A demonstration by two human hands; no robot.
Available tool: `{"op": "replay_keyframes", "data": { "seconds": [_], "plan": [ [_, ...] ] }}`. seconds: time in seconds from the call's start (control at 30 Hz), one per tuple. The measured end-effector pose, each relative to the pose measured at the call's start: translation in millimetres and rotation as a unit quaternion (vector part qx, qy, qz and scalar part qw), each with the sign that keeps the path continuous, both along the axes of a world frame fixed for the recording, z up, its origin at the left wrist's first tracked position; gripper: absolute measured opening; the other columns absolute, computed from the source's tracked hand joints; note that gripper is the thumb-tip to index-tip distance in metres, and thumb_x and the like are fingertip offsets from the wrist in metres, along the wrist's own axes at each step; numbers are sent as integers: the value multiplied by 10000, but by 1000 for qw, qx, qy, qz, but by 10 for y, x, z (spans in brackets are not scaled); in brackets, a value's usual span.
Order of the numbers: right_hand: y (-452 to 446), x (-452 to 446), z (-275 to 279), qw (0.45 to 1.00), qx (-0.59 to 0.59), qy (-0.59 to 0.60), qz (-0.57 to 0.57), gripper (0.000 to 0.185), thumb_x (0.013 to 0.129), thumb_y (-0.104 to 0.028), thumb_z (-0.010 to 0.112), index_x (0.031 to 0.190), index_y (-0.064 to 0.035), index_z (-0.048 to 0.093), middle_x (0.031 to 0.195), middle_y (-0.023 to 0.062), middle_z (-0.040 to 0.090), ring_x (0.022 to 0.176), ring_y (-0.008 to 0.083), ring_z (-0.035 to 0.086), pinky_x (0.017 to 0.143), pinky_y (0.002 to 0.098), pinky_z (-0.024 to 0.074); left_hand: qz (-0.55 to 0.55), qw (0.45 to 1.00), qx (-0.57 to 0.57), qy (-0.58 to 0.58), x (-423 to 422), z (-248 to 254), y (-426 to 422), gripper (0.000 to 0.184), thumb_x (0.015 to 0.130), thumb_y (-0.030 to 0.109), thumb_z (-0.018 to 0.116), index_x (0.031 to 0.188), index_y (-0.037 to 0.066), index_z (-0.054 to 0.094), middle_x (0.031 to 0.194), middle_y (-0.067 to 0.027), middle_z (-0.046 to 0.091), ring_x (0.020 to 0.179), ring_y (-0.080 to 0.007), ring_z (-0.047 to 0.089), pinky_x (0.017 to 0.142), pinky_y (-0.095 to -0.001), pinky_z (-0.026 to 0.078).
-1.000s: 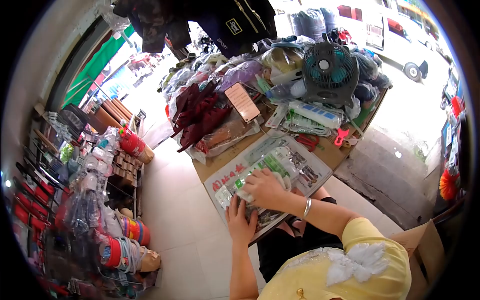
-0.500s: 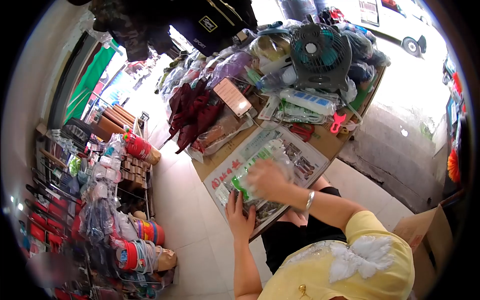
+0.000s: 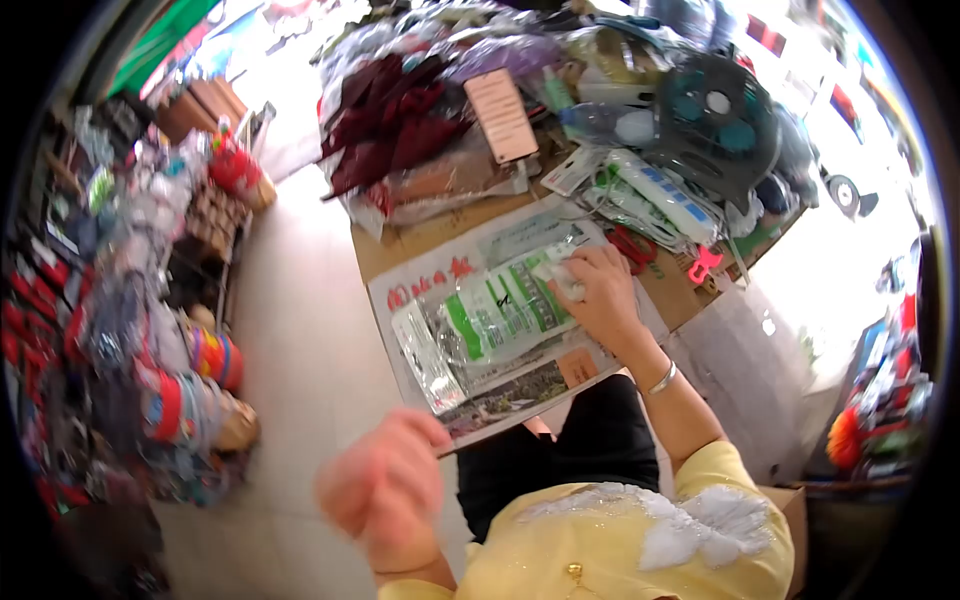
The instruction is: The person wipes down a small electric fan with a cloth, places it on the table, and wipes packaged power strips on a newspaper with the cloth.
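A clear plastic bag with green and white printing (image 3: 505, 305) lies flat on a newspaper (image 3: 395, 275) at the near part of the table. My right hand (image 3: 607, 300) rests at the bag's right end, its fingers curled over a crumpled white wad (image 3: 570, 280), possibly tissue or cloth. Off the table's near left edge, my left hand (image 3: 390, 485) hangs in the air, smeared by motion; whether it holds anything does not show. Red-handled scissors (image 3: 632, 248) lie just beyond my right hand.
Behind the newspaper are a phone (image 3: 502, 115), dark red cloth (image 3: 395, 130), a white power strip (image 3: 665, 198), a pink plastic piece (image 3: 704, 265) and a dark fan (image 3: 715, 125). Wrapped goods pile at the back. Stacked wares (image 3: 190, 350) line the left side.
My left hand has come off the bag's near left corner and moved back toward my body. My right hand has shifted to the bag's right end, uncovering the print. The camera view has turned.
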State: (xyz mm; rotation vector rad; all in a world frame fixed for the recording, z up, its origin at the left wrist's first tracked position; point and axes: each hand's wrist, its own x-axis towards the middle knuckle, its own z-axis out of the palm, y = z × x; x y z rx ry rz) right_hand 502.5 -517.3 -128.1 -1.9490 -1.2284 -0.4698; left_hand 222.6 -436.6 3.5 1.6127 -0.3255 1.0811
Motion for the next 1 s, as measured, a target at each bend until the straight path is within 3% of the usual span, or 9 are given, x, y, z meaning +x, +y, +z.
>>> {"op": "replay_keyframes", "data": {
  "seconds": [0.1,0.13,0.23,0.3,0.33,0.53,0.73,0.93,1.0],
  "plan": [
    [29,43,-58,1000,-10,-19,-4,222,787,-252,764,908,-71,719,1000,59,637,1003,298,552,885,430,437,-198,980,-20,32,-40,605,-66,325,926,159,611,1251,168,596,771,-39,614,664,-179,569,703,-395,490],
    [28,36,-44,1000,-11,-10,2,235,779,-233,772,914,-48,716,995,74,637,995,305,552,874,432,434,-261,964,-53,25,-13,671,-39,255,906,213,674,1139,112,668,856,-100,643,722,-235,592,729,-418,491],
    [40,42,-45,1000,-16,-1,5,238,774,-216,776,926,-42,718,1000,82,635,983,304,550,863,427,437,-241,960,-140,-5,112,655,-118,39,905,206,692,938,187,683,652,-20,532,534,-153,455,593,-336,425],
    [41,47,-38,1000,-25,-5,6,238,770,-205,778,932,-40,719,1001,83,634,980,305,549,860,424,438,-275,944,-181,27,177,666,-21,126,893,197,712,778,237,678,534,21,464,418,-116,374,508,-297,378],
    [44,44,-39,1000,-22,-4,7,239,767,-193,780,939,-38,720,1003,85,632,977,306,548,857,420,440,-273,935,-193,-117,289,494,-54,115,893,193,709,791,236,680,539,18,465,422,-117,378,505,-291,364],
    [48,41,-24,999,-30,13,12,223,758,-161,784,935,-39,722,1000,88,630,962,305,545,851,407,441,-320,916,-218,-106,187,415,268,105,880,163,700,801,228,679,510,12,426,412,-123,361,489,-276,331],
    [57,24,9,999,-38,18,13,223,759,-148,785,940,-35,720,1002,90,629,951,306,542,838,403,445,-238,935,-259,-45,244,448,318,141,878,135,683,765,213,652,504,11,428,396,-119,344,452,-280,305],
    [56,28,2,999,-39,28,14,230,758,-141,786,950,-34,721,1009,97,632,953,305,546,836,398,452,-300,909,-240,-162,332,268,322,111,934,138,624,960,245,615,515,-1,464,403,-115,349,436,-291,299],
    [55,40,17,999,-40,24,13,230,758,-139,785,953,-35,721,1011,97,633,953,304,547,837,397,452,-219,929,-281,-102,297,307,299,108,952,158,608,1001,251,582,528,0,474,409,-115,347,436,-292,304]
  ]
}}
